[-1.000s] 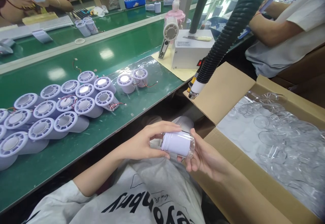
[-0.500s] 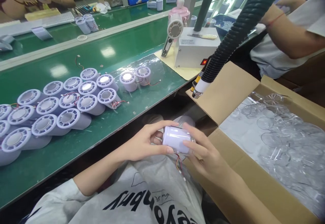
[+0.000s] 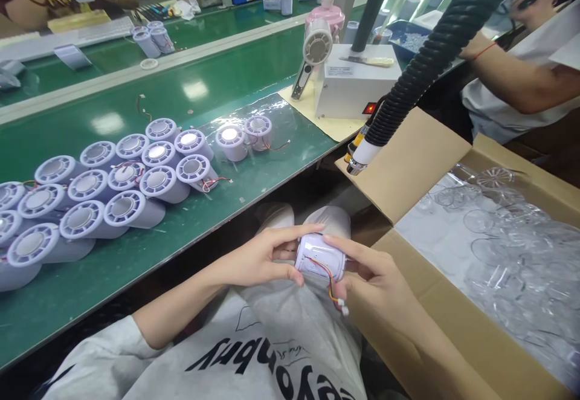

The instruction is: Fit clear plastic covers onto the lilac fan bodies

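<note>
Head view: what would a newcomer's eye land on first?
Low in the centre, the left hand and right hand hold a white cylinder over the lap, with thin coloured wires dangling from it. To the left, a cluster of similar cylinders lies on the green bench. To the right, a black ribbed hose hangs over an open cardboard box of clear plastic parts.

Your one camera sat on your head and looked forward and down, close over your lap. The green table (image 3: 136, 255) filled the left of the view. Your left hand (image 3: 258, 258) and right hand (image 3: 376, 279) sat just short of its near edge, with a cardboard box (image 3: 408, 164) to its right.
</note>
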Tool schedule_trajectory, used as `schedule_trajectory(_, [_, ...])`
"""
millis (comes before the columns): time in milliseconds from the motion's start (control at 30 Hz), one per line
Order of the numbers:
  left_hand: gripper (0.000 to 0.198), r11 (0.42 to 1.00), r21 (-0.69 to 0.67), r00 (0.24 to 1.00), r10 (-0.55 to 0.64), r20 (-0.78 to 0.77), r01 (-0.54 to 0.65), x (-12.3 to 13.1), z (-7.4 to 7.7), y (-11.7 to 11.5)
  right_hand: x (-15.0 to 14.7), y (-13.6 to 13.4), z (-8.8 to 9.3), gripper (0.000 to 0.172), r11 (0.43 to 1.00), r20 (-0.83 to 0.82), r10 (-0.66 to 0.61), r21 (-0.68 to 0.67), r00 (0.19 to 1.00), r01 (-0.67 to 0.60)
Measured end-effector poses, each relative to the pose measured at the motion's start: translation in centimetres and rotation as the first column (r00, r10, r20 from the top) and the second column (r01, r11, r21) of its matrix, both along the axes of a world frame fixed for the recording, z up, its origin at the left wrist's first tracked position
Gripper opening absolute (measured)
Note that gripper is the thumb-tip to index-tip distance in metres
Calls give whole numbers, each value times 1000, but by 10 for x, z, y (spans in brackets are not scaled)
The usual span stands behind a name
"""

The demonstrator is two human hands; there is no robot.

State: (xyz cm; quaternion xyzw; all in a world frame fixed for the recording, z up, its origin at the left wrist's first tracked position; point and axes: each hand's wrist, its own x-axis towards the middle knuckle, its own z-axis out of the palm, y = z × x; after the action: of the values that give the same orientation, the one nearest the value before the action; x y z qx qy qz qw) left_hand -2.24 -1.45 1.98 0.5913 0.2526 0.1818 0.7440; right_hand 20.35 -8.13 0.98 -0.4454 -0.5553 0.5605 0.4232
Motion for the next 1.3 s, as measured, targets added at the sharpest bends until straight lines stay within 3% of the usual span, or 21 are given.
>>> schedule_trajectory(133, [73,991,120,994,44,103,-57,0,-10,-3,3,1,-7,54,999,10,40,10,999,-40])
schedule_trajectory(267, [74,924,361,990,90,112,-125,0,-9,-4,8,6,0,75,981,-247,95,-140,964,-133])
schedule_trajectory(367, [74,897,425,991,80,108,-119,0,-5,-3,8,7,10,56,976,-237,70,-186,969,-115])
schedule_trajectory(433, [85,913,392,993,96,72,-116,-1,-2,-2,5,5,12,48,987,-151,38,-151,988,-61])
schedule_trajectory(500, [87,953,286,994,107,5,-104,-3,1,0,3,3,11,51,999,-48,1,-32,999,-3])
schedule_trajectory(600, [66,1000,8,999,15,-38,-15,-2,6,-1,0,0,6,51,976,116,-40,217,992,14])
schedule_trajectory(667, [57,994,-112,1000,2,-13,-3,0,9,-3,-2,1,5,55,963,145,-52,268,988,11])
schedule_trajectory(700, [57,994,-103,999,33,-10,-34,1,10,-5,-2,1,5,61,970,130,-55,241,990,23])
schedule_trajectory(767, [62,992,41,992,123,-29,-121,2,13,-8,-2,3,6,72,991,63,-61,125,996,53])
schedule_trajectory(833, [68,959,237,984,173,-51,-156,2,15,-9,-2,4,7,66,998,12,-52,41,999,51])
schedule_trajectory(900, [71,921,355,982,186,-44,-158,0,15,-9,-2,5,8,56,996,0,-53,75,999,53])
schedule_trajectory(967, [78,922,353,984,176,-11,-161,0,12,-8,-3,3,8,57,980,21,-83,184,996,78])
schedule_trajectory(1033, [85,956,251,988,152,17,-151,3,9,-9,-7,1,8,56,944,78,-137,312,988,106])
schedule_trajectory(1100, [75,982,122,990,144,-11,-142,4,10,-13,-10,0,9,55,905,169,-155,419,973,72])
schedule_trajectory(1200, [45,980,113,966,184,-183,-166,-10,28,-9,6,7,2,59,890,342,-119,453,932,-52])
schedule_trajectory(1267, [44,940,285,914,274,-297,-189,-33,51,16,43,19,-8,53,917,507,-226,399,832,7])
schedule_trajectory(1300, [47,885,406,869,373,-326,-228,-47,66,36,69,26,-13,47,918,593,-326,384,736,97])
